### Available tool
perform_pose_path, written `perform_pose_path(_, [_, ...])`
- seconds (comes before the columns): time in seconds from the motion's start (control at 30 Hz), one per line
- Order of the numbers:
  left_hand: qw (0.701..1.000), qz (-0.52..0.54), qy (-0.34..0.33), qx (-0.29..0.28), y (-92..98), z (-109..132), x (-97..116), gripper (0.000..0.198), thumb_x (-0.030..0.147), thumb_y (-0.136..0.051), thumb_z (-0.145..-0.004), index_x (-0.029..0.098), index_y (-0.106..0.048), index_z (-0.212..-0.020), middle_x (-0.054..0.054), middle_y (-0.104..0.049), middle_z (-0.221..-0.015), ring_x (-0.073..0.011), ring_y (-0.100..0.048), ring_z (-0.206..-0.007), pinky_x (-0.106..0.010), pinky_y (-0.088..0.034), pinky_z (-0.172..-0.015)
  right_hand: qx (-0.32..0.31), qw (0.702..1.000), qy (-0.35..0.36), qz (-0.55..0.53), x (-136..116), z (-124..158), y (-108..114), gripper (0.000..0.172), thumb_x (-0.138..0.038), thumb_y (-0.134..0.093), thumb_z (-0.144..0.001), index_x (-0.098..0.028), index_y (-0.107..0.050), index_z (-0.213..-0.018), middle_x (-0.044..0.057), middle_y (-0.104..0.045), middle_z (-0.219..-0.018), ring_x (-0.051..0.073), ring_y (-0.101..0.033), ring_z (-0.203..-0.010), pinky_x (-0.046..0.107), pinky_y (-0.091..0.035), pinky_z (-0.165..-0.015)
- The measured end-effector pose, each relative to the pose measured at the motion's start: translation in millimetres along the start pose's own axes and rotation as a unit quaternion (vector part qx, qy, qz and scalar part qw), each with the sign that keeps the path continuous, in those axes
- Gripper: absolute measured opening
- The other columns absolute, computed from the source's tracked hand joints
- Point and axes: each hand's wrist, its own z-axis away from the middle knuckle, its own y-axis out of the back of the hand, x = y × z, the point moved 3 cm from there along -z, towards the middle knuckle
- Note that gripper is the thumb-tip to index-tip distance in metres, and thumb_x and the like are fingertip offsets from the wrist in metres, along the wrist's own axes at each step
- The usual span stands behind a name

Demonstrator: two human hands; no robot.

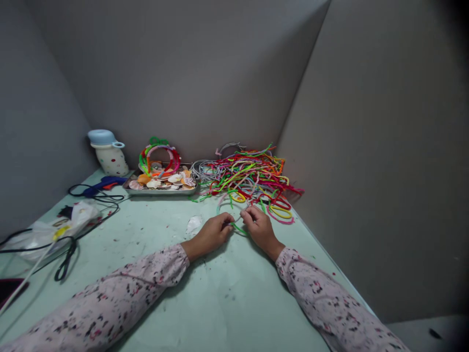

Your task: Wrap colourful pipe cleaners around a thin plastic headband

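My left hand (213, 231) and my right hand (258, 226) rest close together on the pale green table (227, 293), both pinched on a green pipe cleaner (239, 228) that runs between them. Just beyond my fingers lies a tangled pile of bright pipe cleaners (252, 178) in red, green, yellow, orange and pink. Some grey hoops (202, 168) lie at the pile's left edge. Both arms wear flowered pink sleeves.
A metal tray of seashells (161, 185) with wrapped colourful hoops (159, 157) stands at the back. Left of it are a dotted white jar with a blue lid (108, 152), a blue glue gun (104, 185), black cables, scissors (66, 259) and a plastic bag (54, 230). Grey walls enclose the table.
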Motion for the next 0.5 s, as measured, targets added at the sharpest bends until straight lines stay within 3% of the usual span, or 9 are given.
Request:
perform_pose_path(0.27, [0.996,-0.027,0.007,0.088,6.4,-1,0,0.015,0.021,-0.047,-0.084,0.017,-0.061,-0.091,0.001,-0.059,-0.067,-0.0115,-0.051,-0.059,-0.023,-0.038,-0.06,0.007,1.0,0.017,-0.005,-3,-1,1,0.019,-0.03,-0.052,-0.09,-0.018,-0.058,-0.075,0.0,-0.057,-0.073,0.014,-0.052,-0.068,0.027,-0.04,-0.064])
perform_pose_path(0.5, [0.986,0.015,0.01,0.167,12.0,-1,-3,0.017,0.027,-0.049,-0.087,0.018,-0.061,-0.095,0.001,-0.061,-0.071,-0.0114,-0.053,-0.06,-0.023,-0.041,-0.06,0.045,0.987,0.155,0.014,-22,6,9,0.01,-0.024,-0.055,-0.088,-0.02,-0.058,-0.079,0.003,-0.059,-0.077,0.016,-0.055,-0.076,0.03,-0.046,-0.07])
